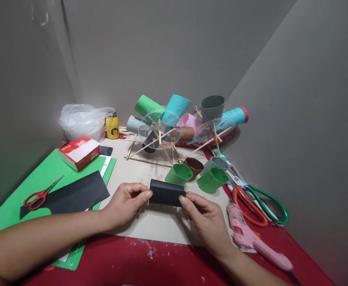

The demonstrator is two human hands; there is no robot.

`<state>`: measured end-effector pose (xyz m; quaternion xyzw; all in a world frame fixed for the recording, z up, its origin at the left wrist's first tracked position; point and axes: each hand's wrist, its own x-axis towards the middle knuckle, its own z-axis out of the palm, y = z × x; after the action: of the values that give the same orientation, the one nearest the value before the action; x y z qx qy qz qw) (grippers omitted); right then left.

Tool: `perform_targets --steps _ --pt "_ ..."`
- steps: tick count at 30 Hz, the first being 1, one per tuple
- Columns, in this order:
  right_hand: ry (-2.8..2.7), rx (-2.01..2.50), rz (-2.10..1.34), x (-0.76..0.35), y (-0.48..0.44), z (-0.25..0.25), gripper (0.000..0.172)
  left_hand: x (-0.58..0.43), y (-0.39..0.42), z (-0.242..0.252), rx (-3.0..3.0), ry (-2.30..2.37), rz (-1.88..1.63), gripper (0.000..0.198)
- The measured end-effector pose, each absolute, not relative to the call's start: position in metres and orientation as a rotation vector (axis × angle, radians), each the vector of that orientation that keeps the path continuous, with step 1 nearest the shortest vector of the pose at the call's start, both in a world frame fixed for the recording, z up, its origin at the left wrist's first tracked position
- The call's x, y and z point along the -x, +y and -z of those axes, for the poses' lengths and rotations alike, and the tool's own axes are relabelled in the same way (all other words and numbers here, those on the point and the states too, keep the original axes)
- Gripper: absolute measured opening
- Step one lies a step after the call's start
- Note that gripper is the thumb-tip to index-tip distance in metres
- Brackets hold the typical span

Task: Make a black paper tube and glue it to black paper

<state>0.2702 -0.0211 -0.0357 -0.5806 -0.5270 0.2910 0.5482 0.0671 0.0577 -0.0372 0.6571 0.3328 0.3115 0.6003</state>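
A folded piece of black paper (166,193) is held up between my two hands, over the white sheet (150,222). My left hand (132,200) pinches its left end between thumb and fingers. The right end is gripped the same way by my right hand (202,214). Just behind the paper stand several short paper tubes: a green tube (178,173), a brown tube (195,167), a grey one and another green tube (212,180). Farther back is a stick-and-plastic-disc wheel frame (159,131) with coloured paper tubes fixed around it.
At left, small red-handled scissors (39,197) lie on black paper (78,192) and green sheets (47,174), near a red box (80,153). At right are large scissors (254,202) and a pink glue gun (251,238). A plastic bag (83,121) and yellow container (112,126) stand behind.
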Motion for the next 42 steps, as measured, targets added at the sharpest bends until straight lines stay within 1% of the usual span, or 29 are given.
perform_targets --steps 8,11,16,20,24,28,33,37,40,42 --pt "-1.272 1.352 -0.649 -0.270 -0.022 0.037 0.036 -0.066 0.056 0.034 -1.868 0.702 -0.837 0.033" --pt "-1.288 1.339 -0.638 -0.269 -0.022 0.036 0.033 -0.066 0.056 0.034 -1.937 0.678 -0.857 0.035" --pt "-1.284 1.352 -0.642 -0.269 -0.021 0.037 0.035 -0.066 0.057 0.036 -1.831 0.686 -0.794 0.039" --pt "-1.201 1.386 -0.734 -0.276 -0.019 0.044 0.038 -0.067 0.059 0.037 -1.583 0.738 -0.667 0.036" --pt "-1.138 1.379 -0.809 -0.283 -0.017 0.052 0.038 -0.069 0.061 0.038 -1.407 0.755 -0.654 0.039" --pt "-1.113 1.366 -0.843 -0.285 -0.016 0.055 0.039 -0.069 0.061 0.039 -1.405 0.746 -0.659 0.038" --pt "-1.104 1.371 -0.846 -0.284 -0.016 0.058 0.038 -0.067 0.061 0.040 -1.563 0.719 -0.657 0.030" --pt "-1.143 1.388 -0.806 -0.283 -0.017 0.054 0.036 -0.067 0.061 0.042 -1.767 0.680 -0.689 0.022" --pt "-1.233 1.383 -0.704 -0.279 -0.019 0.047 0.039 -0.068 0.060 0.039 -1.654 0.698 -0.688 0.018" --pt "-1.291 1.360 -0.623 -0.277 -0.020 0.042 0.038 -0.068 0.060 0.037 -1.567 0.702 -0.708 0.021"
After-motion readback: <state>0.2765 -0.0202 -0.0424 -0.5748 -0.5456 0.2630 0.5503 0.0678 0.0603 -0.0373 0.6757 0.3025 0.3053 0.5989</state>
